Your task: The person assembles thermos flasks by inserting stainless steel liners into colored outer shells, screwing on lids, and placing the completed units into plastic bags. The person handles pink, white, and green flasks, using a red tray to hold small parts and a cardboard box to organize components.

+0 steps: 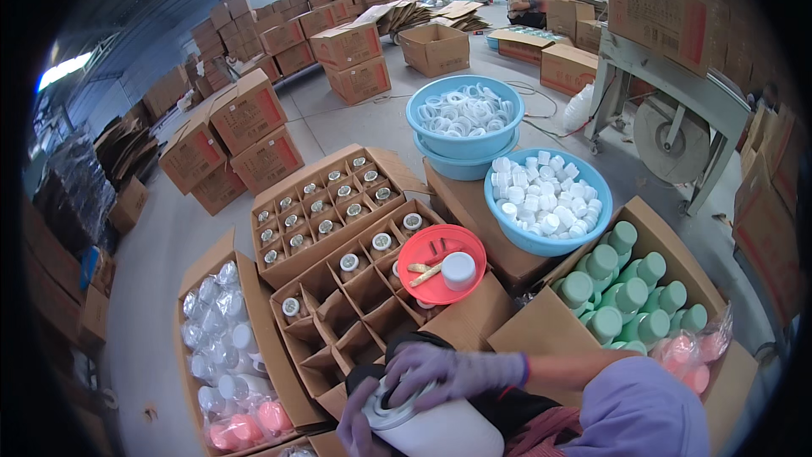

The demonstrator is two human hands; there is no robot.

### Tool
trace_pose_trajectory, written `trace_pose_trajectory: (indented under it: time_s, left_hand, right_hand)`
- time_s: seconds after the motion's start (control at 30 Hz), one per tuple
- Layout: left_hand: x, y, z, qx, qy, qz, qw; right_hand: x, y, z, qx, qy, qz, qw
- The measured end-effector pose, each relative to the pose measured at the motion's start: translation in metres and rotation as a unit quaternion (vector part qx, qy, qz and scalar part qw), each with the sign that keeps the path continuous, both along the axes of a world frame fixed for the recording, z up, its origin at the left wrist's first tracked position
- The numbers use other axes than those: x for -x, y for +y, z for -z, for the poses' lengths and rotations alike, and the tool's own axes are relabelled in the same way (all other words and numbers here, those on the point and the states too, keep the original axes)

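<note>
A white cylindrical flask (452,430) lies tilted across my lap, its round mouth toward the upper left. My left hand (359,425), in a purple glove, grips the side of the mouth. Also gloved, my right hand (452,374) reaches over the top with bent fingers at the rim; any small part under them is hidden. Just beyond is a red round tray (413,247) on a divided carton. It bears a white cup-shaped lid (458,271), a pale stick-like tool (425,275) and small dark rods (437,245).
The divided carton (336,327) holds several white-capped flasks; another carton (326,203) behind is fuller. Blue basins hold white rings (468,110) and white caps (550,196). Bagged white pieces (224,330) stand left, green containers (630,296) right. A person (524,2) sits far back.
</note>
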State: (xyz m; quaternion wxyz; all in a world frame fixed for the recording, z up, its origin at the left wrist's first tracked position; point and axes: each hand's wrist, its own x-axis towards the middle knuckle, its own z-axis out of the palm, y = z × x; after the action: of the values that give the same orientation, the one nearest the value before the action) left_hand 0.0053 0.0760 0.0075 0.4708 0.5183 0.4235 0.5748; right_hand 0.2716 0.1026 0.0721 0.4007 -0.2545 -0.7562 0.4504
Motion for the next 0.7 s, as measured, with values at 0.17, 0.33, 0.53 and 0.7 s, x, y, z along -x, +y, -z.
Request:
trace_pose_trajectory:
  time_s: [0.17, 0.33, 0.53, 0.7]
  left_hand:
    - [-0.04, 0.006, -0.053, 0.08, -0.232, -0.108, 0.963]
    - [-0.036, -0.006, -0.057, 0.069, -0.093, 0.04, 0.993]
    - [-0.026, 0.002, -0.042, 0.101, -0.115, 0.053, 0.987]
    - [-0.027, 0.006, -0.048, 0.021, -0.047, -0.003, 0.999]
  right_hand:
    - [-0.014, 0.007, 0.01, 0.053, -0.052, 0.118, 0.99]
    - [-0.055, 0.018, 0.022, 0.12, -0.147, 0.158, 0.969]
    - [-0.016, 0.01, 0.007, 0.028, -0.016, -0.004, 0.999]
    - [-0.015, 0.008, -0.008, 0.111, 0.015, 0.031, 0.993]
